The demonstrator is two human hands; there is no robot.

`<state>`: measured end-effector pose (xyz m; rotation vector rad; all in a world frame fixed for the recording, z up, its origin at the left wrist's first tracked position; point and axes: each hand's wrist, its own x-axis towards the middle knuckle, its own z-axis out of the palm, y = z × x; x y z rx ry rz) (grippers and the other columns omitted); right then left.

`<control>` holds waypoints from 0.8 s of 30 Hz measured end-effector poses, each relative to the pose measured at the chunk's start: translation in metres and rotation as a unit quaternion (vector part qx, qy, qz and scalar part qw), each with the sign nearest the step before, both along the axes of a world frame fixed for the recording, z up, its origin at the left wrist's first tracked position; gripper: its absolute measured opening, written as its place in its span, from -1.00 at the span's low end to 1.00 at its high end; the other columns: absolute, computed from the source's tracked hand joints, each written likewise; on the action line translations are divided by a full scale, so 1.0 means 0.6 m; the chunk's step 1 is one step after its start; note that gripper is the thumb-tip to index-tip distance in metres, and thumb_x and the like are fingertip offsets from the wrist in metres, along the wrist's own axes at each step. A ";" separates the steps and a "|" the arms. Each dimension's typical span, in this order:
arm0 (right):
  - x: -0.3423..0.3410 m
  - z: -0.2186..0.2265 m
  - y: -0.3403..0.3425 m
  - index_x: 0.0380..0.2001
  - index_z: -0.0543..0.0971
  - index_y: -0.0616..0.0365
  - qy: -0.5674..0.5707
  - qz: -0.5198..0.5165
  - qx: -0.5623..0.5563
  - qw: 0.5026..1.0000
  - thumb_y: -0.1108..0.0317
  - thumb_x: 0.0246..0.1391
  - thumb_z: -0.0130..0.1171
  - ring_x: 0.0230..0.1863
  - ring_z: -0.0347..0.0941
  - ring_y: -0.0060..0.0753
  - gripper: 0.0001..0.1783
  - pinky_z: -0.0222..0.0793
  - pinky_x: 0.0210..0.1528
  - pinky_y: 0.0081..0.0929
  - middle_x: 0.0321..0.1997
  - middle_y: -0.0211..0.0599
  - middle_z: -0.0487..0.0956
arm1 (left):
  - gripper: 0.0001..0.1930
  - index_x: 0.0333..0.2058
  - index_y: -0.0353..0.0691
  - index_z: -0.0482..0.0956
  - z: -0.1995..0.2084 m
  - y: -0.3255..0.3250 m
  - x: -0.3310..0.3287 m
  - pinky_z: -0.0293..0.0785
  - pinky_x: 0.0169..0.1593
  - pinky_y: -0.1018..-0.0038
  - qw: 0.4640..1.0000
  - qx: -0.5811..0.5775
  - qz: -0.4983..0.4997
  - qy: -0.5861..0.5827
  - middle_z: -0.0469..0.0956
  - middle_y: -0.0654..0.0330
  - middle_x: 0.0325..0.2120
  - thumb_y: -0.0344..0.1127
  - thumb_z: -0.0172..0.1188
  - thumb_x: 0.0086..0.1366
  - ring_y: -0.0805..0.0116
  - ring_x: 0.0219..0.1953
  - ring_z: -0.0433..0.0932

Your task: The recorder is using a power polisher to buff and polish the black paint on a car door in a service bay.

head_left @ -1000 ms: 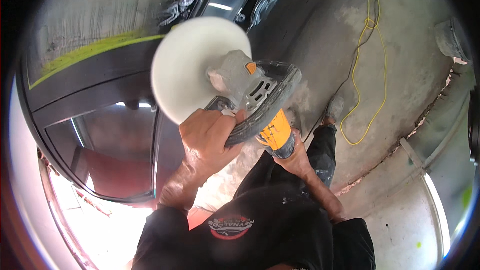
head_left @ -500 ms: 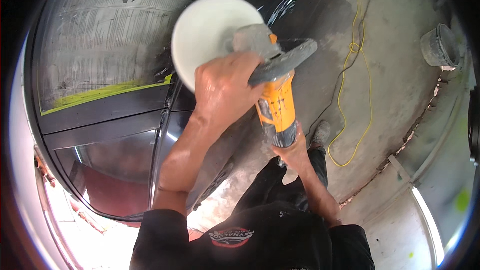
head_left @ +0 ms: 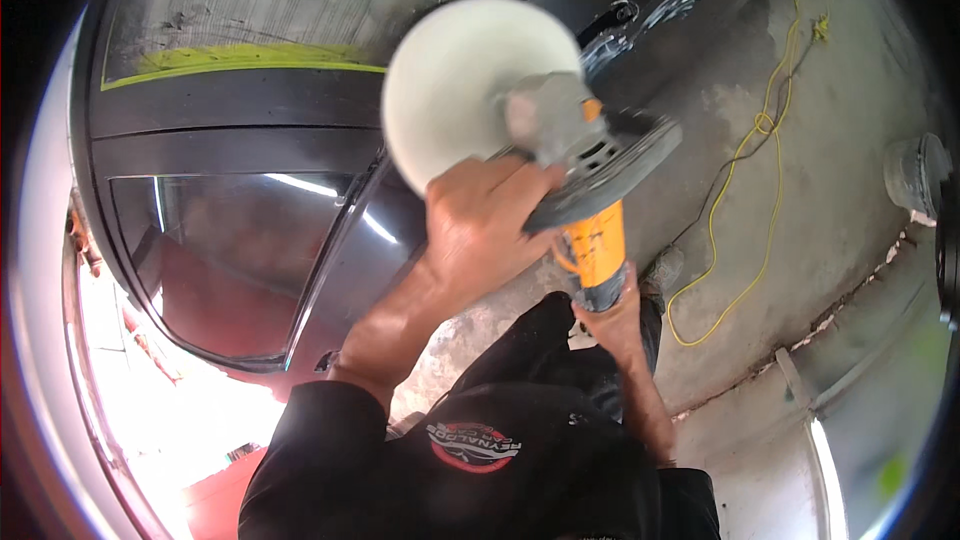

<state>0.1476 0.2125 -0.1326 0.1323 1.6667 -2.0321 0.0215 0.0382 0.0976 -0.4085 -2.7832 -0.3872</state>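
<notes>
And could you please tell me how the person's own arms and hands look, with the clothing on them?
The left hand and right hand wear no gloves, and no watch or bracelet shows. The forearms are bare up to short black sleeves, part of a black shirt with a rounded red and white emblem.

One polisher (head_left: pixel 562 122), one bucket (head_left: pixel 912 180)
</notes>
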 end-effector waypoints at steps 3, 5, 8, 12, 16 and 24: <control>0.079 0.010 -0.037 0.27 0.32 0.15 0.045 0.044 0.051 0.997 0.45 -0.14 0.57 0.11 0.61 -0.30 -0.10 0.49 0.19 -0.33 0.08 -0.12 0.65 | -0.70 -0.56 -0.14 0.49 0.001 -0.052 0.093 0.32 -0.52 0.25 1.000 -0.016 0.004 0.011 0.42 0.20 -0.67 -0.42 0.54 -0.01 0.14 -0.64 0.45; 0.119 0.021 -0.049 0.29 0.32 0.14 0.035 0.058 0.077 0.995 0.44 -0.14 0.58 0.14 0.62 -0.28 -0.09 0.49 0.20 -0.33 0.11 -0.10 0.65 | -0.65 -0.62 -0.14 0.43 -0.003 -0.075 0.147 0.22 -0.56 0.27 1.000 -0.029 0.005 -0.004 0.33 0.21 -0.72 -0.44 0.51 0.11 0.18 -0.69 0.36; 0.179 0.002 -0.070 0.33 0.29 0.13 -0.012 0.076 0.047 0.996 0.43 -0.14 0.58 0.18 0.62 -0.24 -0.04 0.49 0.23 -0.31 0.14 -0.07 0.65 | -0.63 -0.64 -0.13 0.41 -0.009 -0.101 0.201 0.18 -0.57 0.28 1.000 -0.015 0.004 -0.009 0.31 0.22 -0.72 -0.44 0.51 0.12 0.21 -0.69 0.33; 0.235 -0.028 -0.076 0.37 0.26 0.13 -0.003 0.078 0.074 0.994 0.45 -0.16 0.58 0.22 0.61 -0.20 0.02 0.48 0.27 -0.28 0.18 -0.05 0.65 | -0.66 -0.64 -0.15 0.43 -0.033 -0.119 0.235 0.24 -0.57 0.30 0.997 0.052 -0.022 -0.055 0.36 0.22 -0.71 -0.46 0.50 0.07 0.21 -0.70 0.37; 0.265 -0.042 -0.054 0.40 0.24 0.14 -0.061 0.057 0.091 0.992 0.48 -0.19 0.58 0.23 0.60 -0.20 0.06 0.46 0.30 -0.27 0.18 -0.04 0.65 | -0.66 -0.63 -0.16 0.42 -0.078 -0.122 0.241 0.29 -0.55 0.27 0.995 0.081 -0.042 -0.047 0.38 0.23 -0.70 -0.47 0.48 0.09 0.20 -0.69 0.41; 0.228 0.022 -0.019 0.43 0.24 0.10 0.003 0.074 0.176 0.982 0.46 -0.16 0.57 0.22 0.63 -0.13 0.07 0.49 0.27 -0.24 0.17 0.03 0.67 | -0.60 -0.66 -0.15 0.36 -0.062 -0.139 0.242 0.24 -0.59 0.27 0.990 0.135 -0.029 -0.008 0.32 0.25 -0.74 -0.49 0.46 0.15 0.23 -0.73 0.36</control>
